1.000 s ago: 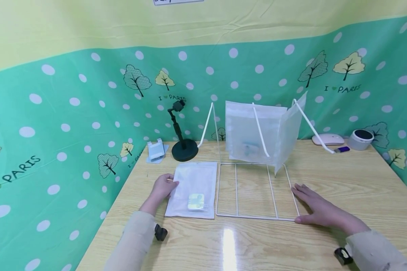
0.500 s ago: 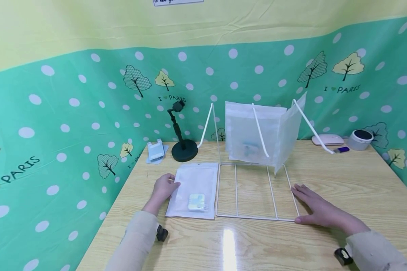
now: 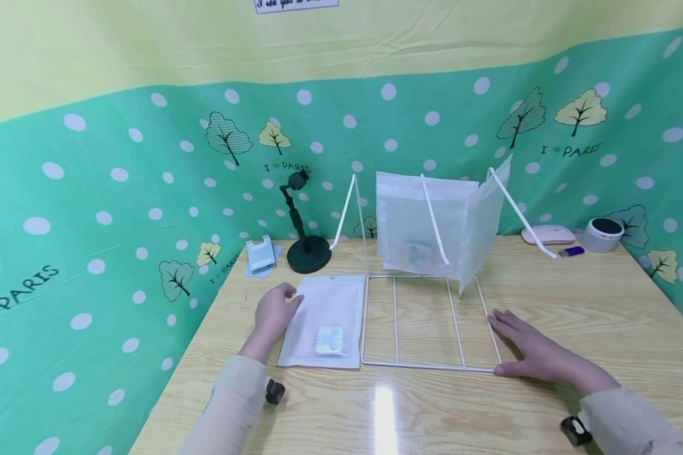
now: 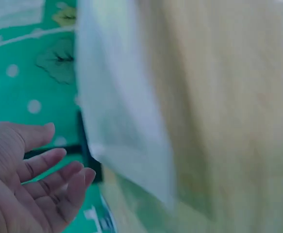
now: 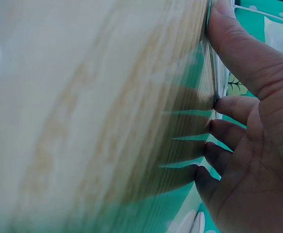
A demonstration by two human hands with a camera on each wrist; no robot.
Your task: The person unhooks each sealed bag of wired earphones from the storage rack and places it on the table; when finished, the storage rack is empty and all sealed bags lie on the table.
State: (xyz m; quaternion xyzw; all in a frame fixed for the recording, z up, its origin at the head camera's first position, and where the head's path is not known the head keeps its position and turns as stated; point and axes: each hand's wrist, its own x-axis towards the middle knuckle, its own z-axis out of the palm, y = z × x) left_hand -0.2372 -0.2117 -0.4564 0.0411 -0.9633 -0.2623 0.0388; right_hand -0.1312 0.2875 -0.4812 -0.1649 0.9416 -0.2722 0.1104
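Note:
A flat white pouch (image 3: pixel 329 309), with a pale square item showing through its lower part, lies on the table left of a white wire rack (image 3: pixel 418 364). My left hand (image 3: pixel 274 309) hovers at the pouch's left edge. In the left wrist view its fingers (image 4: pixel 51 160) are relaxed and apart from the pouch. Spread fingers of my right hand (image 3: pixel 537 349) rest along the rack's right base bar, the thumb near its front corner. Two more white pouches stand in the rack: a rear pouch (image 3: pixel 398 215) facing me and an angled pouch (image 3: pixel 484 218) to its right.
Behind the flat pouch stand a black stand with a jointed arm (image 3: pixel 308 254) and a light-blue folding holder (image 3: pixel 260 254). A pale mouse (image 3: pixel 548 234), a purple USB stick (image 3: pixel 572 251) and a white round device (image 3: pixel 601 235) lie at the back right. Slanted rack prongs (image 3: pixel 522 218) jut forward.
My left hand has risen slightly off the pouch's left edge and its fingers have come away from it. The right hand and the rack have stayed put.

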